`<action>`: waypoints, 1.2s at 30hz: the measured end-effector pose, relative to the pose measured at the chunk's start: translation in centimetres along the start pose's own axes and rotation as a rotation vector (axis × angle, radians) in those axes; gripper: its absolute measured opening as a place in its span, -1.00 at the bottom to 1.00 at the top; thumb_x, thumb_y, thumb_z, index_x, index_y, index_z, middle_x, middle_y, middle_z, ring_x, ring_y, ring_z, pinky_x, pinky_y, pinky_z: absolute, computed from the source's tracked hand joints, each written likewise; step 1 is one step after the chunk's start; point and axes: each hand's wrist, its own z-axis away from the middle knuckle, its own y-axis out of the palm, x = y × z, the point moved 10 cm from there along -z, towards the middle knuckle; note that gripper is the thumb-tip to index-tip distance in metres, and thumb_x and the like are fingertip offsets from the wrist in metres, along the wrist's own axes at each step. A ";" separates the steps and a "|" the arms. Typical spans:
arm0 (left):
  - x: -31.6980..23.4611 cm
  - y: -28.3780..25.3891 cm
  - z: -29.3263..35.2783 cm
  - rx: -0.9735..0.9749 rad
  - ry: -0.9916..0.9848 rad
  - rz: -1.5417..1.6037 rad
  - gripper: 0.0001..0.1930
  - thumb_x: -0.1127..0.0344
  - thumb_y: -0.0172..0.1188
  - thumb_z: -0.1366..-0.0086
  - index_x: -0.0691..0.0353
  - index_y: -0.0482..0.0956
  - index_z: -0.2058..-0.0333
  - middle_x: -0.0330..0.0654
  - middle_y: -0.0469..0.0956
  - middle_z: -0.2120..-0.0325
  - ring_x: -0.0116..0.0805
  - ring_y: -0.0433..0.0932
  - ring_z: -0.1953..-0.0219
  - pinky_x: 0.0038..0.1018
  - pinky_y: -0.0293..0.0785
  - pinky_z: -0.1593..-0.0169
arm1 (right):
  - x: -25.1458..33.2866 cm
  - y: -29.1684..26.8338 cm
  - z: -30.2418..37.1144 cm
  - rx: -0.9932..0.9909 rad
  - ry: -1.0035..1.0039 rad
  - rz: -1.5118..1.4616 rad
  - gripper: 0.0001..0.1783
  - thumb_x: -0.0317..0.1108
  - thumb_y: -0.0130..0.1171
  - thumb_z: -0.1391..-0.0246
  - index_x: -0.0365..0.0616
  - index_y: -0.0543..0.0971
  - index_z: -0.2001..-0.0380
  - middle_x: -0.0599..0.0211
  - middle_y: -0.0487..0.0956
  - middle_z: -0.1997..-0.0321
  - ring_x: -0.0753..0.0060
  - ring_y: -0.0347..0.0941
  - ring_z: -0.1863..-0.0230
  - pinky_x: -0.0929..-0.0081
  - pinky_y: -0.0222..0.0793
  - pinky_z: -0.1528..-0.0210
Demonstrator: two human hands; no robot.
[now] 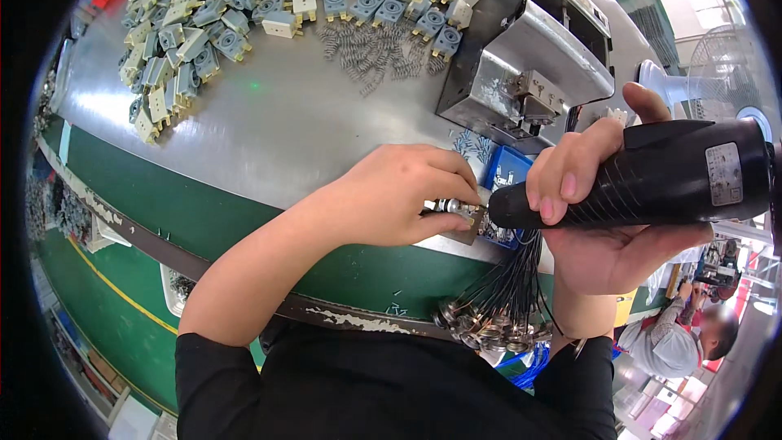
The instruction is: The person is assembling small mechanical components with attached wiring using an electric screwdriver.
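My right hand [599, 265] is wrapped round a black electric screwdriver [676, 175] with a label near its back end. The tool lies almost level, its nose pointing left at my left hand [395, 195]. Between the thumb and fingers of that hand is a small shiny metal part [446, 206]. The screwdriver's nose is right beside this part; I cannot tell whether the bit touches it. Just beyond the fingertips sits a blue tray [509, 165] of small metal pieces, partly hidden by the tool. Small bluish screws [471, 145] lie loose by the tray.
Grey and cream plastic blocks [322, 2] are heaped at the back left, beside coil springs [379, 49]. A metal box-shaped fixture [529, 49] stands at the back right. Black wires [513, 281] with round metal ends hang at the front edge. Another person [672, 338] sits far right.
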 end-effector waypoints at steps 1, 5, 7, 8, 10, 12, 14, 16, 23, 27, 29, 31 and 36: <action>0.0 0.0 0.0 0.002 0.000 0.000 -0.72 0.28 0.52 -0.14 0.20 0.76 0.18 -0.16 0.71 0.13 -0.07 0.69 0.11 -0.22 0.62 0.05 | 0.1 0.2 0.0 0.015 -0.010 -0.016 0.29 0.70 -0.10 -0.12 -0.26 0.07 -0.48 0.30 0.42 0.39 0.40 0.36 0.54 0.37 0.36 0.42; 0.1 0.0 0.1 0.004 -0.005 -0.009 -0.71 0.28 0.52 -0.13 0.20 0.75 0.17 -0.16 0.71 0.14 -0.06 0.69 0.11 -0.21 0.62 0.05 | -0.1 0.2 0.0 0.018 0.000 0.015 0.28 0.70 -0.10 -0.11 -0.24 0.07 -0.48 0.30 0.42 0.39 0.42 0.36 0.54 0.38 0.36 0.43; 0.0 0.0 0.0 0.002 -0.002 -0.003 -0.71 0.29 0.52 -0.13 0.20 0.76 0.17 -0.16 0.71 0.14 -0.06 0.69 0.11 -0.21 0.62 0.04 | 0.1 0.1 0.0 0.013 -0.012 0.008 0.27 0.70 -0.10 -0.12 -0.21 0.08 -0.48 0.31 0.42 0.39 0.43 0.35 0.55 0.37 0.36 0.43; 0.1 0.0 0.0 0.000 -0.003 -0.001 -0.71 0.29 0.52 -0.13 0.20 0.76 0.17 -0.16 0.71 0.14 -0.06 0.69 0.11 -0.21 0.62 0.04 | -0.1 0.1 0.1 0.015 -0.010 0.006 0.27 0.70 -0.10 -0.12 -0.21 0.08 -0.48 0.31 0.42 0.39 0.43 0.35 0.55 0.37 0.36 0.43; 0.2 0.0 0.1 -0.003 -0.005 -0.002 -0.71 0.30 0.52 -0.13 0.20 0.76 0.17 -0.16 0.71 0.14 -0.06 0.69 0.11 -0.22 0.62 0.05 | -0.1 -0.2 0.4 0.005 -0.018 0.041 0.24 0.70 -0.08 -0.11 -0.18 0.12 -0.46 0.31 0.44 0.38 0.44 0.38 0.54 0.37 0.37 0.42; 0.2 0.1 0.1 -0.005 -0.003 0.000 -0.71 0.30 0.51 -0.13 0.21 0.76 0.17 -0.16 0.71 0.15 -0.07 0.69 0.11 -0.22 0.63 0.05 | -0.3 -0.2 0.3 0.057 -0.051 0.019 0.21 0.71 -0.07 -0.10 -0.17 0.17 -0.41 0.31 0.45 0.39 0.43 0.40 0.54 0.37 0.38 0.43; 0.1 0.0 0.1 -0.015 0.003 0.008 -0.72 0.32 0.51 -0.12 0.21 0.76 0.17 -0.16 0.71 0.15 -0.07 0.70 0.13 -0.23 0.63 0.07 | -0.1 -0.1 0.3 0.109 -0.083 -0.002 0.19 0.71 -0.05 -0.09 -0.16 0.21 -0.36 0.31 0.46 0.39 0.43 0.42 0.54 0.38 0.39 0.43; 0.1 -0.1 0.1 -0.018 -0.003 0.006 -0.72 0.32 0.51 -0.12 0.20 0.76 0.18 -0.16 0.71 0.15 -0.07 0.70 0.14 -0.24 0.63 0.08 | -0.3 -0.4 0.5 0.116 -0.061 0.014 0.11 0.72 0.01 -0.06 -0.12 0.29 -0.22 0.32 0.48 0.41 0.40 0.45 0.56 0.39 0.41 0.47; 0.3 0.0 0.2 -0.022 -0.033 -0.005 -0.75 0.22 0.46 -0.16 0.15 0.78 0.19 -0.24 0.71 0.17 -0.12 0.70 0.14 -0.26 0.62 0.05 | -0.1 1.0 0.7 0.246 -0.155 -0.020 0.06 0.71 0.11 0.02 -0.09 0.33 -0.10 0.32 0.46 0.48 0.39 0.43 0.61 0.39 0.39 0.55; 0.4 0.0 0.3 -0.038 -0.012 -0.006 -0.74 0.22 0.46 -0.16 0.15 0.78 0.19 -0.23 0.71 0.17 -0.11 0.70 0.14 -0.26 0.62 0.05 | -0.4 0.7 1.1 0.170 -0.137 -0.041 0.05 0.71 0.10 0.03 -0.08 0.33 -0.07 0.33 0.45 0.50 0.39 0.41 0.63 0.39 0.38 0.57; 0.3 0.1 0.3 -0.028 -0.013 -0.003 -0.74 0.22 0.46 -0.16 0.15 0.79 0.18 -0.21 0.71 0.16 -0.10 0.70 0.14 -0.26 0.62 0.05 | -0.3 0.8 1.2 0.168 -0.132 -0.037 0.07 0.71 0.09 0.01 -0.10 0.33 -0.11 0.33 0.45 0.51 0.39 0.41 0.63 0.38 0.38 0.57; 0.1 0.0 0.4 -0.023 -0.010 0.004 -0.74 0.29 0.48 -0.14 0.17 0.78 0.18 -0.19 0.71 0.16 -0.09 0.70 0.13 -0.25 0.62 0.05 | -0.1 0.8 1.4 0.165 -0.132 -0.033 0.10 0.72 0.07 0.00 -0.11 0.33 -0.16 0.32 0.46 0.52 0.39 0.41 0.63 0.36 0.38 0.56; 0.1 0.0 0.2 0.012 -0.013 0.010 -0.72 0.35 0.50 -0.12 0.19 0.77 0.16 -0.15 0.71 0.14 -0.07 0.69 0.11 -0.24 0.62 0.04 | 0.4 0.7 1.2 0.164 -0.153 -0.005 0.14 0.73 0.04 -0.03 -0.13 0.32 -0.24 0.30 0.46 0.53 0.38 0.40 0.64 0.33 0.38 0.56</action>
